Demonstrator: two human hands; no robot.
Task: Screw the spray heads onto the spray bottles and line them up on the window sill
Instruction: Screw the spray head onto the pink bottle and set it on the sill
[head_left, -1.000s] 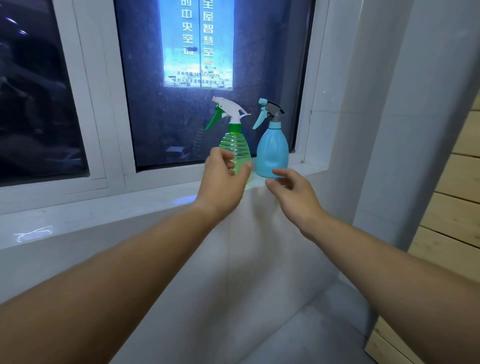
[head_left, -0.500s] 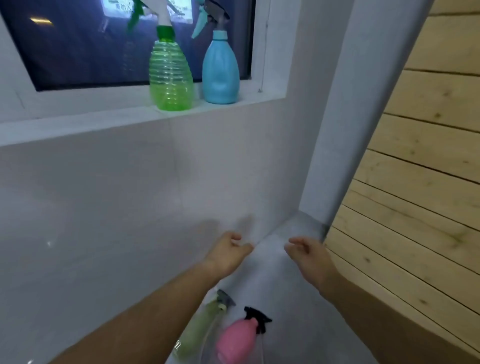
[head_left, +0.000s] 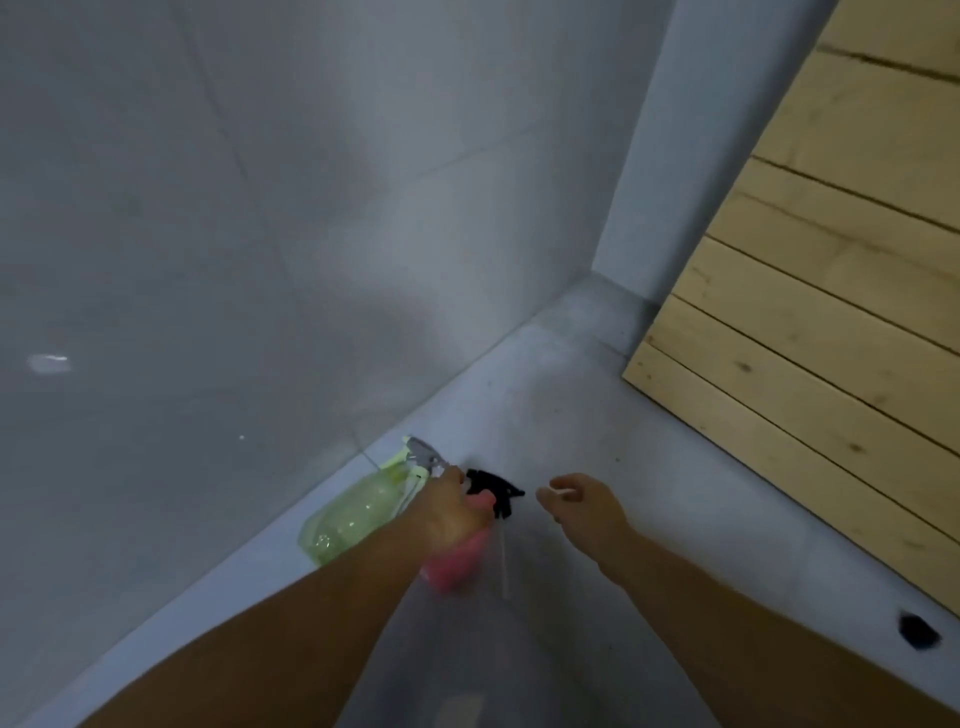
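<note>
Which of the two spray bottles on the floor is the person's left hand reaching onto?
The pink plastic bottle with the black spray head; the left hand covers its neck. The pale green bottle lies untouched beside the wall.

head view | steep downward tilt | floor (head_left: 597, 415) corner, near

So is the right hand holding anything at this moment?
No: the right hand hovers loosely curled above the floor, beside the black spray head, with nothing in it.

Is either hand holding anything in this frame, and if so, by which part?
The left hand lies over the pink bottle near its neck, below the black spray head; a closed grip cannot be told. The right hand is open and holds nothing.
</note>
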